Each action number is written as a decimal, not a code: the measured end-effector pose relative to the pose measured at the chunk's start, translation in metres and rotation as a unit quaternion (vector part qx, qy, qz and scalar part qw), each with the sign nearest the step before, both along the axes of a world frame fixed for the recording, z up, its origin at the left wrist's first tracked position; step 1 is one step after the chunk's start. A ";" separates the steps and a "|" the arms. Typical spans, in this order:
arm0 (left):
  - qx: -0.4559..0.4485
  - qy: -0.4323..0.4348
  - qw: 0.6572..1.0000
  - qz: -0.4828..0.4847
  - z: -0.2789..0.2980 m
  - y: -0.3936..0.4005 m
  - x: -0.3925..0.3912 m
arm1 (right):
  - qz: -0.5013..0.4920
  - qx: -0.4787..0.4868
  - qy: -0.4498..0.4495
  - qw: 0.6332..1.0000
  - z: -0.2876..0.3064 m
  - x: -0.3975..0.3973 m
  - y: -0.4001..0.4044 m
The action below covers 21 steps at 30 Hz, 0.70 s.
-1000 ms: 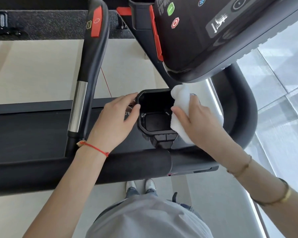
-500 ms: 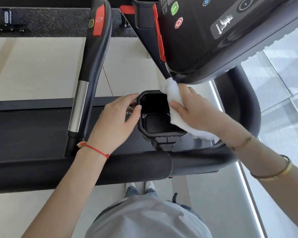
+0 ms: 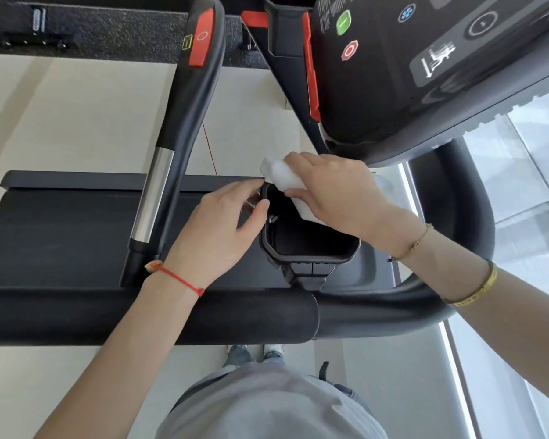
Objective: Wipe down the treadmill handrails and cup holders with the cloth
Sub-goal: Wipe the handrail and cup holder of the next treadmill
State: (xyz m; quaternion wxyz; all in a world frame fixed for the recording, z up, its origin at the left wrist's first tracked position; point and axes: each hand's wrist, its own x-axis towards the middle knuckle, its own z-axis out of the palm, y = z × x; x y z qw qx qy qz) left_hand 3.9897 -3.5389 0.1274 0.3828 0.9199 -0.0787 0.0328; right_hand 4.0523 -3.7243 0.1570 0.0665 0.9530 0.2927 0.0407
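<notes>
Your right hand [image 3: 336,194] grips white cloth [image 3: 286,179] on cup holder [image 3: 317,258] rim (far edge) | left hand [image 3: 216,229] pinches its near-left rim

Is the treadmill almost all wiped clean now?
Not nearly. Nothing looks finished for sure. Right now the right hand presses the white cloth on the far rim of the cup holder, while the left hand holds its left edge. The padded handrail in front and the upright handle await the cloth.

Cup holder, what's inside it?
The cup holder has a bare dark floor and a small clip on its left wall. The white cloth dips in at the far edge; the right hand hides that corner.
</notes>
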 end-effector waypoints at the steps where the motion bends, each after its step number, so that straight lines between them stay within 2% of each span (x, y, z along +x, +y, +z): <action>1: -0.002 -0.001 1.000 0.002 -0.001 0.000 0.000 | 0.009 0.005 0.016 1.000 0.001 0.000 -0.003; 5: -0.006 -0.010 1.000 0.007 -0.002 0.001 -0.001 | 0.025 0.129 0.104 0.986 0.005 -0.015 -0.021; 9: -0.001 -0.015 1.000 0.001 -0.001 0.000 0.000 | 0.030 0.255 0.229 0.939 0.007 -0.021 -0.040; 11: 0.003 -0.016 1.000 0.001 -0.001 0.000 0.000 | 0.025 0.288 0.260 0.921 0.009 -0.017 -0.046; 16: 0.001 -0.010 1.000 0.007 -0.001 0.000 0.000 | 0.030 0.283 0.227 0.931 0.006 -0.005 -0.035; 21: 0.003 -0.008 1.000 0.009 -0.004 0.000 0.001 | 0.009 0.205 0.147 0.968 0.001 0.008 -0.011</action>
